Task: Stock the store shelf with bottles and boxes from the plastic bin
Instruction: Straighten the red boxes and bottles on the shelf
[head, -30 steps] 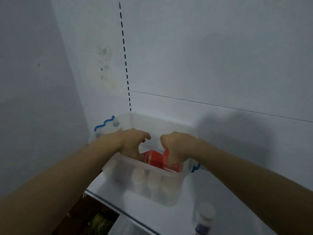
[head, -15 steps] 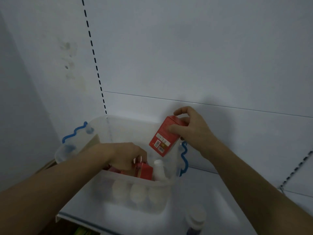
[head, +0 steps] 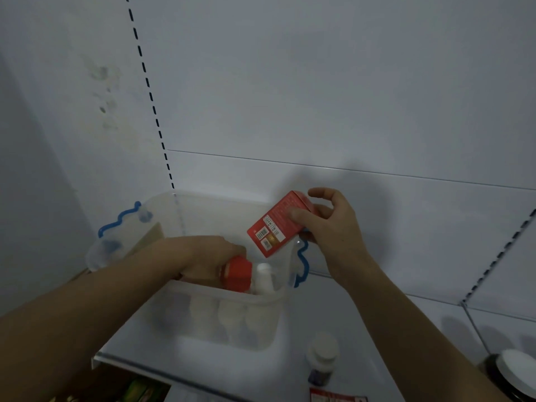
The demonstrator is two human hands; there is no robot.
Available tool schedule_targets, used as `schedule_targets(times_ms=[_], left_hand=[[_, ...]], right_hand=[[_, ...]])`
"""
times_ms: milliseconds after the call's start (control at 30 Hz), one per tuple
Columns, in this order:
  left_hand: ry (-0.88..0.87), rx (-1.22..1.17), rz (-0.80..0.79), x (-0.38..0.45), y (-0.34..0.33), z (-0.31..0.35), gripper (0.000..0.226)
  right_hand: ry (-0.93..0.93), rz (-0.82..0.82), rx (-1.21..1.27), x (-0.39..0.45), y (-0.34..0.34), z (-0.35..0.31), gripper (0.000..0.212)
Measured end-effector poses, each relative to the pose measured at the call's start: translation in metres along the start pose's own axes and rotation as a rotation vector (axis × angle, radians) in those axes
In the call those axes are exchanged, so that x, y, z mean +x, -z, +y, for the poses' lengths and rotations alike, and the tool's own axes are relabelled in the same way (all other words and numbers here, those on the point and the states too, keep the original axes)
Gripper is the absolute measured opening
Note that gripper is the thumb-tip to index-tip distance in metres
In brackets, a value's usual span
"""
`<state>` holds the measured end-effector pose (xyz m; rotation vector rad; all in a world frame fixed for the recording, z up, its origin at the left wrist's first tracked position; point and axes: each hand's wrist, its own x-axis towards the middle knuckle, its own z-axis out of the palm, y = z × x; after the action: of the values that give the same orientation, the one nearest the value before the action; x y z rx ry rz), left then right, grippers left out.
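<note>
Right hand (head: 333, 227) grips red box (head: 278, 224) above bin (head: 220, 297).

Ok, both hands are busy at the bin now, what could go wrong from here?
The right hand pinches the red box with few fingers, tilted above the bin edge; it might slip. The left hand, lifting a red item, could knock the white bottle beside it.

No text could be read. The red box (head: 277, 224) bore a barcode and fine print on white labels, all too small and blurred to make out.
</note>
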<state>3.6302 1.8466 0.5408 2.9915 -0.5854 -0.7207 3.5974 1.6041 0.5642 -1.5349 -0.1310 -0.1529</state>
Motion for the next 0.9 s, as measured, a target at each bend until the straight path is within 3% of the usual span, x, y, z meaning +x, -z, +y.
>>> schedule_targets(times_ms=[133,367,433,600,767,900], left_hand=[[-0.096,-0.229,0.393,-0.017,0.011,-0.019,0.064],[-0.193,-1.086,1.018,-0.060,0.034,0.030,0.063],[-0.260,-1.289,1.098,-0.070,0.037,0.056,0.060],[-0.430,-1.656,0.959,-0.075,0.022,0.123,0.028],[-0.485,-2.069,0.720,-0.069,-0.010,0.209,0.047],[-0.310,-2.285,0.555,-0.057,-0.041,0.274,0.052]], right_hand=[[0.009,0.099,0.167,-0.006,0.009,0.000,0.045],[0.010,0.147,0.546,-0.032,0.031,-0.005,0.057],[-0.001,0.139,0.610,-0.043,0.042,-0.005,0.060],[-0.057,0.227,0.709,-0.070,0.072,-0.010,0.057],[-0.040,0.287,0.700,-0.112,0.137,-0.014,0.069],[-0.076,0.389,0.638,-0.152,0.195,-0.014,0.064]])
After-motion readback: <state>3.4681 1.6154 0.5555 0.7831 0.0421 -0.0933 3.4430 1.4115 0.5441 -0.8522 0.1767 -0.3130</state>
